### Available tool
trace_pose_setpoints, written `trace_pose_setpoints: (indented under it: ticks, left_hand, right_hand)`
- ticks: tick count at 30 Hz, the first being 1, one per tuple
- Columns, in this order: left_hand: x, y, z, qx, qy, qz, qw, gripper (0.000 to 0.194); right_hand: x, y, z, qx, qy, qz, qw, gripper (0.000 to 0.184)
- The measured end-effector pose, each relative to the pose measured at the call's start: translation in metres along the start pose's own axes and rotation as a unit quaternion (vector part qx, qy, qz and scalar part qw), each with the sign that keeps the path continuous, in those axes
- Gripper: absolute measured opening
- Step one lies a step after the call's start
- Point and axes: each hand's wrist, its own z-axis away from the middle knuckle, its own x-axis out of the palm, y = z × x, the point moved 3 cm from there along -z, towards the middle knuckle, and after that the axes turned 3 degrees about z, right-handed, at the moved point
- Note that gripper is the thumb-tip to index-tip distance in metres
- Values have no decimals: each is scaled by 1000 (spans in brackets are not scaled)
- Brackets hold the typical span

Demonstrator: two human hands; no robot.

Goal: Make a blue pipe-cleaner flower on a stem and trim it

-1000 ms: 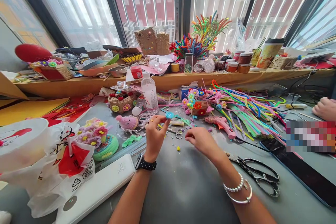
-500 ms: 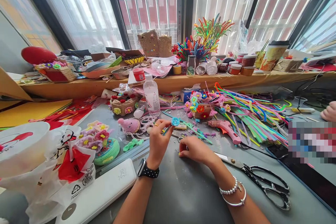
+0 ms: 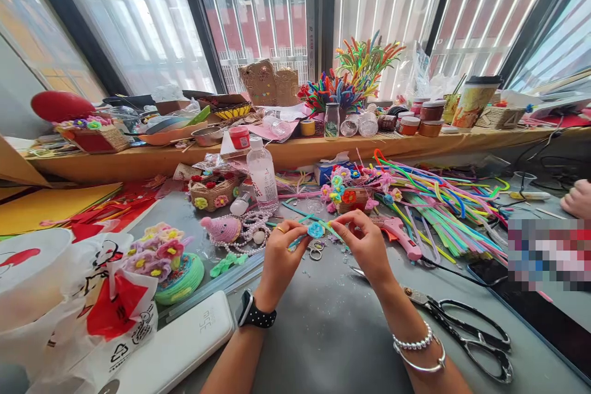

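Note:
My left hand (image 3: 282,261) is closed, its thumb and fingers pinching a small round coil of blue pipe cleaner (image 3: 316,231). Just to the right of the coil, my right hand (image 3: 367,249) is raised with thumb and forefinger pressed together; what they hold, if anything, is hard to make out against the green strands behind. Below the coil, small scissors (image 3: 316,250) lie on the table. A pink glue gun (image 3: 406,243) rests beyond my right hand, partly hidden by it. Large black-handled scissors (image 3: 466,326) lie beside my right forearm.
A pile of colourful pipe cleaners (image 3: 443,209) spreads at the right. Ahead stand a clear bottle (image 3: 262,175) and a basket with fuzzy flowers (image 3: 355,197). A white power bank (image 3: 184,345) and a plastic bag (image 3: 124,314) are at the left. Another person's hand (image 3: 577,197) shows at the right edge.
My right hand has risen from the tabletop and come up beside the blue coil. My left hand has lowered slightly, still pinching the coil. The view has shifted a little.

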Motion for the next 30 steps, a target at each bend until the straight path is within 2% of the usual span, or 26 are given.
trace_pose_setpoints:
  ticks: [13,30]
  left_hand:
    - [2,2,1,18,-24,-35,999,14]
    - [2,0,2,21,-11,-36,999,15]
  right_hand:
    - [8,-10,5,-75,-7,28,997,10]
    - [9,-10,6,-106,-15,61,992,6]
